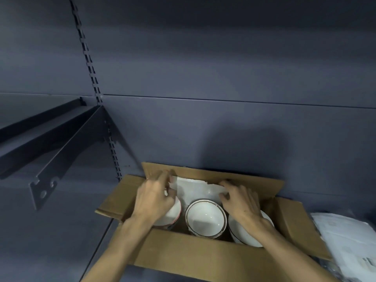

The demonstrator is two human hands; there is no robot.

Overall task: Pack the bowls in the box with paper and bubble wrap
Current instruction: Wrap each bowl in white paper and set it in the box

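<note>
Dark grey metal back panel [223, 58] fills most of the view, with a horizontal seam across it. Slotted upright rail [89, 64] runs down at left. Angled shelf bracket [67, 147] hooks into the rail, carrying a dark shelf [40, 123] at the left edge. Lower grey shelf [61, 231] spreads beneath.

Dark grey metal shelving bay in dim light

A slotted upright [92, 78] runs up the grey back panel [223, 68]; on the left, a shelf [36, 137] juts out on an angled bracket [67, 159]. Light is low, with a soft shadow on the panel.
</note>
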